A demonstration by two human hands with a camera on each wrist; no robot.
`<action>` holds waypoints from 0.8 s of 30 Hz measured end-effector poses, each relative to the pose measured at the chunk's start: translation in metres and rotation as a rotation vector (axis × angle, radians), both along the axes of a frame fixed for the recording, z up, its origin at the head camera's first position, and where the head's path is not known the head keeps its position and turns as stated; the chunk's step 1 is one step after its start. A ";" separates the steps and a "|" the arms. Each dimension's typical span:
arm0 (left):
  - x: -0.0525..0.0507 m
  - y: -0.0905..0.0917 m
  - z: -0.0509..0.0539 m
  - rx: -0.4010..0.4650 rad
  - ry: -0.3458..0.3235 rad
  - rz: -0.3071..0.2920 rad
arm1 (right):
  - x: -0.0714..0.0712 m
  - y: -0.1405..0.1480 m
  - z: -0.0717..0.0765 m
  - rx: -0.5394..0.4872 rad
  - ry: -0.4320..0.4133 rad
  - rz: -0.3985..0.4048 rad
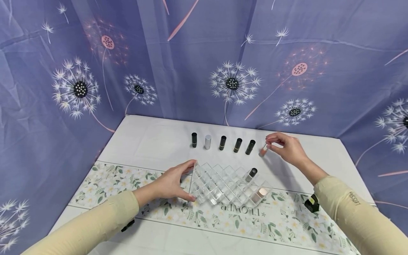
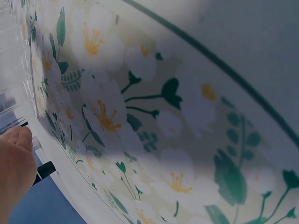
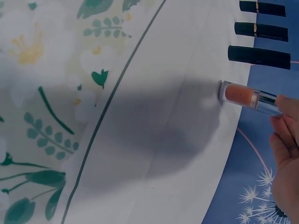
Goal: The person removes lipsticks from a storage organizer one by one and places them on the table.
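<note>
My right hand pinches the top of a lip gloss tube, with its clear cap up and its peach-orange body down. In the right wrist view the tube's base is at or just above the white tabletop; I cannot tell which. My left hand holds the left end of a clear lipstick organizer, thumb at the near corner and fingers at the far one. Two of its diamond slots hold a black-capped lipstick and a beige-topped tube. The left wrist view shows only part of the hand.
Behind the organizer stands a row of several lipsticks, mostly black, one silver. A floral runner crosses the white table. Blue dandelion-print cloth hangs behind and at the sides.
</note>
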State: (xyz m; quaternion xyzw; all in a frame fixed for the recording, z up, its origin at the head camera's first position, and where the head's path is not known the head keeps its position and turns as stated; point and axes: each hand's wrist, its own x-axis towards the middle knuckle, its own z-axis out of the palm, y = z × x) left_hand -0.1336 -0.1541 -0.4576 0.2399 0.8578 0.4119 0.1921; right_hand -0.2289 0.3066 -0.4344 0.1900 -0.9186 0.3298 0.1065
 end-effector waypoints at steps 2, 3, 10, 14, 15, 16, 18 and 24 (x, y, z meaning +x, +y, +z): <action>0.000 0.000 0.000 0.002 0.000 -0.001 | 0.000 -0.001 -0.001 -0.001 0.001 0.004; 0.000 0.000 0.001 0.002 0.000 -0.001 | 0.000 -0.001 -0.001 -0.001 0.000 0.005; 0.000 0.000 0.001 -0.004 -0.003 0.002 | 0.000 -0.003 -0.002 -0.006 -0.013 0.012; 0.001 0.000 0.001 -0.002 -0.007 0.004 | 0.001 -0.003 -0.002 -0.005 -0.031 0.018; 0.001 0.000 0.001 -0.002 -0.007 0.004 | 0.001 -0.004 -0.001 -0.005 -0.036 0.019; 0.000 0.000 0.001 -0.002 -0.007 0.004 | 0.002 -0.004 -0.001 -0.005 -0.041 0.020; 0.000 0.000 0.001 -0.002 -0.008 0.002 | 0.003 -0.004 0.000 -0.006 -0.053 0.024; 0.000 0.000 0.001 -0.003 -0.006 -0.003 | 0.006 -0.003 0.001 -0.012 -0.087 0.029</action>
